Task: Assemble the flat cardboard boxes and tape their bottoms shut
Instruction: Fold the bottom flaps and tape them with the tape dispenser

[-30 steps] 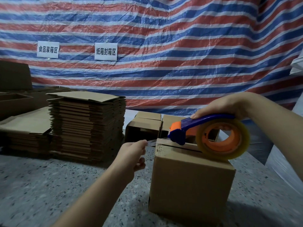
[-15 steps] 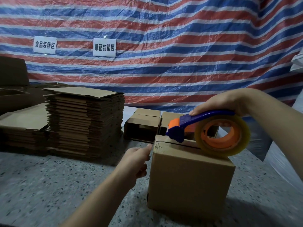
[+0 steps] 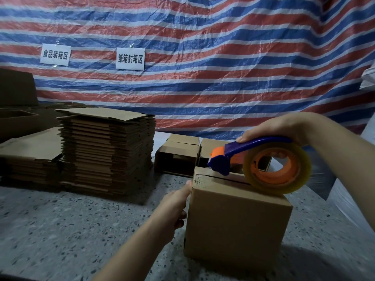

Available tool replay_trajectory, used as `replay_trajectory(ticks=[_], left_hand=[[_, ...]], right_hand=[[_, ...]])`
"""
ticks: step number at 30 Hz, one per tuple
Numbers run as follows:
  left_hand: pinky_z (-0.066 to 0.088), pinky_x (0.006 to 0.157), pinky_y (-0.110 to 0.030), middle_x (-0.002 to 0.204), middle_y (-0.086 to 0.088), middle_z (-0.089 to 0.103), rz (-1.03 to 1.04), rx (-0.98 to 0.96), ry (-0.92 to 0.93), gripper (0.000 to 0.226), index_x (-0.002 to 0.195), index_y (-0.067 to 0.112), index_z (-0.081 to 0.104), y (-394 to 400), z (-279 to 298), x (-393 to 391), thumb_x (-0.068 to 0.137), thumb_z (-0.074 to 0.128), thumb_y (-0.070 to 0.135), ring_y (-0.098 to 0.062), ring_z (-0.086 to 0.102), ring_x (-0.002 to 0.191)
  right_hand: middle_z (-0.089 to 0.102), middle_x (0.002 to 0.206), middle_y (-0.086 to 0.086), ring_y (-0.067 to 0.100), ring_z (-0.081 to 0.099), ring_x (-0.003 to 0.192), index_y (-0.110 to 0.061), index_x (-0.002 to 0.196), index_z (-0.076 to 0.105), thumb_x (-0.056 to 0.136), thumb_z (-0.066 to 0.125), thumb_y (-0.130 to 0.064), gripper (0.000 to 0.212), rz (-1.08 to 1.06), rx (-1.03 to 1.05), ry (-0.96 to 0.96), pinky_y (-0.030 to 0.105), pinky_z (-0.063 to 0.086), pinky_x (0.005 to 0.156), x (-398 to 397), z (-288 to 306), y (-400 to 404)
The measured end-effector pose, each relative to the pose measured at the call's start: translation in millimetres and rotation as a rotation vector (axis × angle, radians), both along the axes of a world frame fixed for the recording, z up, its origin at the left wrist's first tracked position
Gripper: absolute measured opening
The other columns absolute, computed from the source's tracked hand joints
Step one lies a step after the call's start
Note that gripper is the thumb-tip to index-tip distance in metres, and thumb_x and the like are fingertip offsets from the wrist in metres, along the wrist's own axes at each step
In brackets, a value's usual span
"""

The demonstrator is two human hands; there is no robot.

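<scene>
The cardboard box point(image 3: 237, 218) stood upright on the tabletop point(image 3: 60, 230), its seam running away from me. My right hand point(image 3: 278, 126) gripped the tape dispenser point(image 3: 261, 161) on the seam. My left hand point(image 3: 174, 207) pressed the box's left side, thumb straight.

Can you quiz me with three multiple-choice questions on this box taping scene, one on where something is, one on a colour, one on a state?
1. Where is the tape dispenser?
A. on top of the near box
B. on the stack of flat boxes
C. on the floor

2. What colour is the dispenser's handle?
A. green
B. blue
C. white

3. What is the left hand doing?
A. holding scissors
B. lifting a flat box
C. pressing against the near box's side

Answers: 1 A, the roll rests on the box top under the right hand; 2 B, the handle is blue, with orange parts; 3 C, its thumb lies against the box's upper left edge.
</scene>
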State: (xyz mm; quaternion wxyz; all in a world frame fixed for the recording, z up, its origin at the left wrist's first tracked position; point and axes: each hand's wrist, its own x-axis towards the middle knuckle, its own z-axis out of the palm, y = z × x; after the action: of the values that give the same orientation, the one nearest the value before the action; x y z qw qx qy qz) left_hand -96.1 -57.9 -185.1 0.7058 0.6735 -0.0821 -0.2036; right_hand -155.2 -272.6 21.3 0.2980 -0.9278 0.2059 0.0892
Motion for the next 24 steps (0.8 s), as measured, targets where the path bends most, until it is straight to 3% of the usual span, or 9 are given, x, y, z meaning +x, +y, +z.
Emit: replay_trajectory(ticks=[3,6,8,11,13,15,17,20,24], left_hand=[[0.039,0.066,-0.025,0.098,0.008,0.060,0.177,0.031,-0.289,0.034,0.107,0.019,0.057,3,9,-8,0.100,0.043,0.049,-0.008,0.055,0.084],[0.035,0.092,-0.025,0.119,0.033,0.044,0.116,-0.026,-0.500,0.049,0.136,0.045,0.044,3,23,-29,0.092,0.034,0.064,0.006,0.044,0.113],[0.028,0.102,-0.025,0.135,0.026,0.039,0.051,0.040,-0.535,0.065,0.148,0.046,0.030,-2,21,-39,0.087,0.036,0.068,0.002,0.034,0.127],[0.025,0.110,-0.026,0.155,0.011,0.033,0.054,0.108,-0.572,0.058,0.153,0.041,0.022,-2,18,-41,0.099,0.039,0.052,-0.006,0.030,0.140],[0.032,0.101,-0.018,0.152,0.011,0.038,0.027,0.176,-0.613,0.056,0.153,0.044,0.017,1,21,-39,0.102,0.038,0.048,0.003,0.039,0.132],[0.040,0.077,-0.008,0.138,0.014,0.050,0.010,0.314,-0.717,0.054,0.151,0.051,0.013,4,26,-37,0.102,0.036,0.047,0.020,0.052,0.099],[0.048,0.073,-0.016,0.135,0.013,0.057,0.021,0.438,-0.844,0.050,0.150,0.048,0.023,6,32,-37,0.102,0.033,0.045,0.007,0.060,0.094],[0.039,0.056,-0.023,0.094,0.017,0.064,0.047,0.516,-0.961,0.040,0.139,0.044,0.042,7,35,-36,0.100,0.032,0.045,-0.001,0.056,0.072],[0.033,0.052,-0.026,0.079,0.015,0.055,0.088,0.627,-1.015,0.044,0.139,0.049,0.038,10,33,-34,0.096,0.027,0.053,-0.004,0.050,0.067]], right_hand=[[0.076,0.075,0.008,0.014,0.069,0.052,-0.010,0.109,0.067,0.043,0.081,-0.062,0.085,-0.003,-0.012,0.008,0.023,0.051,0.044,0,1,2],[0.077,0.077,0.007,0.014,0.069,0.053,-0.011,0.111,0.065,0.043,0.081,-0.063,0.087,-0.003,-0.025,0.001,0.023,0.051,0.045,1,1,1],[0.077,0.078,0.008,0.014,0.070,0.054,-0.011,0.111,0.065,0.042,0.081,-0.063,0.088,0.004,-0.022,-0.009,0.023,0.052,0.045,1,1,0],[0.077,0.077,0.008,0.014,0.069,0.054,-0.011,0.110,0.066,0.044,0.083,-0.060,0.084,0.004,0.000,-0.011,0.023,0.051,0.045,1,0,0],[0.076,0.077,0.007,0.014,0.070,0.053,-0.011,0.109,0.067,0.044,0.083,-0.061,0.084,0.004,0.004,-0.009,0.023,0.051,0.045,0,0,-1],[0.077,0.078,0.007,0.014,0.070,0.055,-0.011,0.110,0.067,0.046,0.083,-0.061,0.083,0.006,0.000,-0.006,0.024,0.052,0.046,0,0,-1],[0.077,0.081,0.007,0.015,0.071,0.057,-0.012,0.111,0.067,0.048,0.082,-0.063,0.082,0.008,-0.016,-0.002,0.024,0.052,0.047,1,0,-1],[0.078,0.090,0.008,0.016,0.073,0.066,-0.014,0.115,0.067,0.050,0.081,-0.067,0.084,0.045,-0.064,0.035,0.026,0.055,0.054,1,4,0],[0.079,0.089,0.007,0.014,0.073,0.066,-0.019,0.111,0.067,0.057,0.076,-0.069,0.074,0.097,-0.137,0.118,0.026,0.055,0.054,-2,11,2]])
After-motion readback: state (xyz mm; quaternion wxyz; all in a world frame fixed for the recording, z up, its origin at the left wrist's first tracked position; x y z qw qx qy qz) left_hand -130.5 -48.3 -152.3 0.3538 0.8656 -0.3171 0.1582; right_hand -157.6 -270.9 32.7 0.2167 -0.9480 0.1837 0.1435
